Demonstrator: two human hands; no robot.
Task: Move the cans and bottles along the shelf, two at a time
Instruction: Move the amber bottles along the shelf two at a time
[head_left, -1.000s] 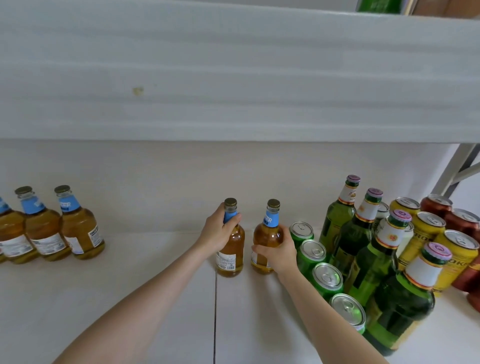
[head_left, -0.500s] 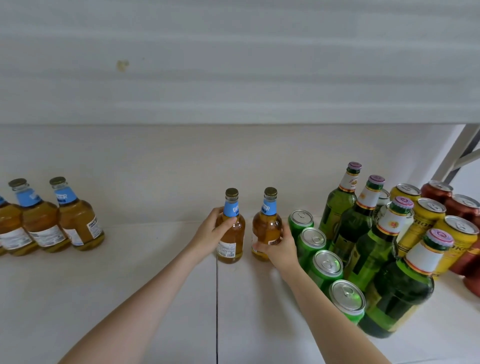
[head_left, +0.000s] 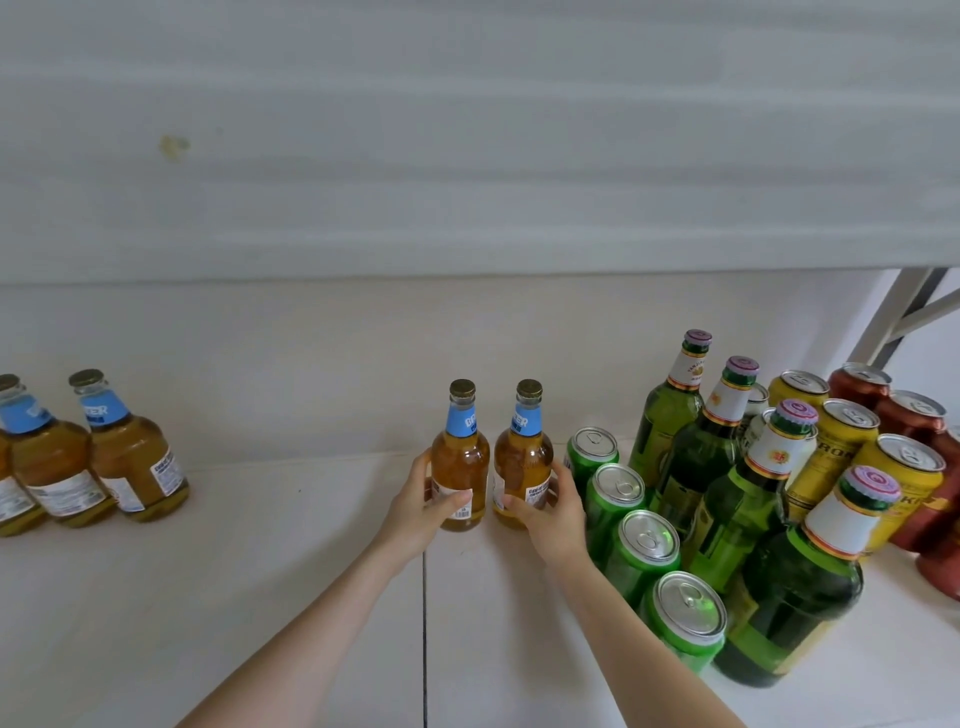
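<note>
From the head camera, your left hand (head_left: 415, 512) grips the left amber bottle (head_left: 460, 467) low on its body, fingers curled behind it and thumb across the label. Your right hand (head_left: 553, 512) grips the right amber bottle (head_left: 522, 462) the same way. Both bottles are upright on the shelf (head_left: 260, 597), almost touching, just right of its seam (head_left: 425, 623). Right beside your right hand is a row of 4 green cans (head_left: 644, 545), with 4 green bottles (head_left: 727, 509), yellow cans (head_left: 841, 447) and red cans (head_left: 909, 415) crowded behind. Well apart at the far left stand more amber bottles (head_left: 130, 457). An upper shelf (head_left: 467, 156) hangs overhead.
</note>
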